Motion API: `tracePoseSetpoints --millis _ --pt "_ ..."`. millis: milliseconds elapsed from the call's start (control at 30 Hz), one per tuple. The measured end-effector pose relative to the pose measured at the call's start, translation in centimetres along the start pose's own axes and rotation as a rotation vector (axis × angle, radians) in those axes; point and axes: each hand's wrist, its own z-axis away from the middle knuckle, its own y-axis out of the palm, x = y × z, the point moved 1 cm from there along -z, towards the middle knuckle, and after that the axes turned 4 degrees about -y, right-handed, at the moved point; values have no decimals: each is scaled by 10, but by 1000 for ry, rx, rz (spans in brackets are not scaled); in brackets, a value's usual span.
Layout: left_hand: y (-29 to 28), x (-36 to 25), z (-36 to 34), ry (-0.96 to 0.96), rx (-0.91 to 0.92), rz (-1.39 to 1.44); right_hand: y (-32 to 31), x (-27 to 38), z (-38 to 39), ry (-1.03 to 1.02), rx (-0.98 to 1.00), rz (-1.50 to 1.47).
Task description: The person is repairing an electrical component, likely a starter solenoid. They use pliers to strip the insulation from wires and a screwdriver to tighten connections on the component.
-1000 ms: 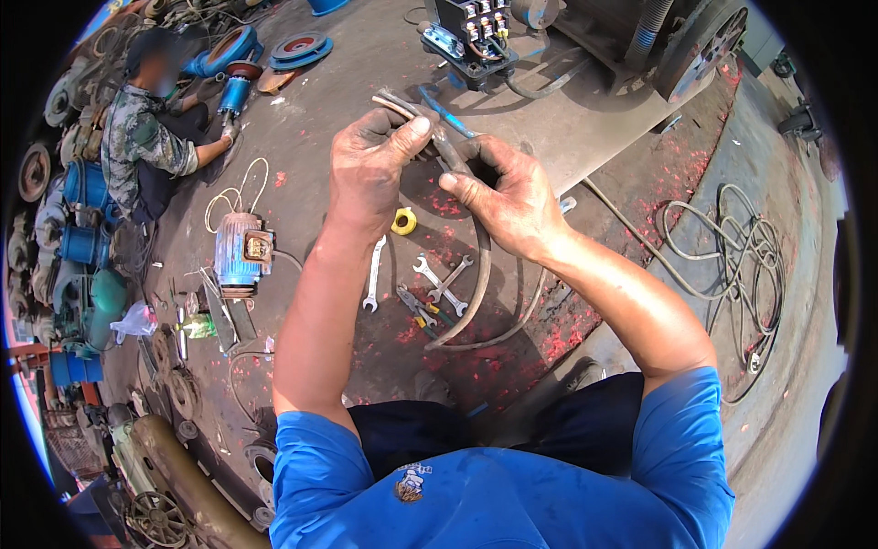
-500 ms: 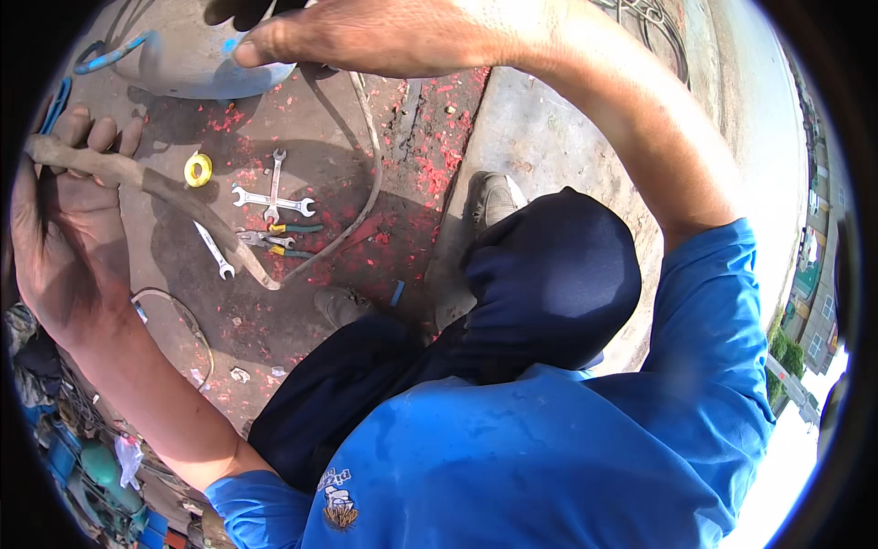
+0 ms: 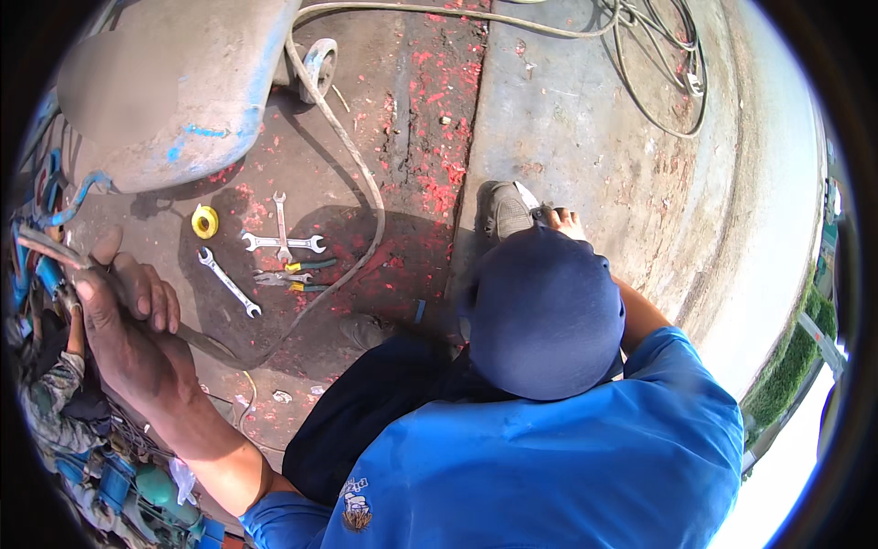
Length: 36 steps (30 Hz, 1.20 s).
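Note:
My left hand (image 3: 146,320) is raised at the left with its fingers wrapped round a thick grey cable (image 3: 375,197). The cable's end sticks out past the thumb, and the rest loops down across the ground. My right hand (image 3: 569,223) is low beside my grey shoe (image 3: 506,212), largely hidden behind my dark-clothed knee. Its fingers are bent round a small dark object (image 3: 541,216) that I cannot make out. Between my left hand and my feet lie two crossed open-end wrenches (image 3: 283,243), another wrench (image 3: 229,284), pliers with yellow-green handles (image 3: 297,276) and a yellow tape roll (image 3: 205,221).
A worn grey machine body (image 3: 215,101) with blue paint and a small wheel (image 3: 318,69) stands at the upper left. Coiled cable (image 3: 700,87) lies on the concrete at the upper right. Clutter, including a green rounded object (image 3: 155,485), fills the lower left. Red flakes dot the ground.
My right hand has come down from the machine to beside my shoe. My left hand, still on the cable, has moved slightly right and down, and its fingers have closed more.

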Motion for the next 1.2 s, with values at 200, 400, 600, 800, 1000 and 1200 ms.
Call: tracePoseSetpoints --millis 200,400,600,800,1000,1200 --pt "-5 -19 11 18 102 141 -29 38 -32 56 83 -120" --pt "-39 -25 43 7 -30 289 -69 73 -68 50 19 -157" --pt "-53 -40 64 -94 -126 310 -113 113 -97 -12 -129 -242" --pt "-79 -37 83 -58 -127 469 -202 149 -104 -129 -372 -390" --pt "-70 -31 103 -68 76 419 -342 216 -76 -410 -656 -658" --pt "-49 -32 116 -3 148 267 -467 327 -6 -990 -625 -951"
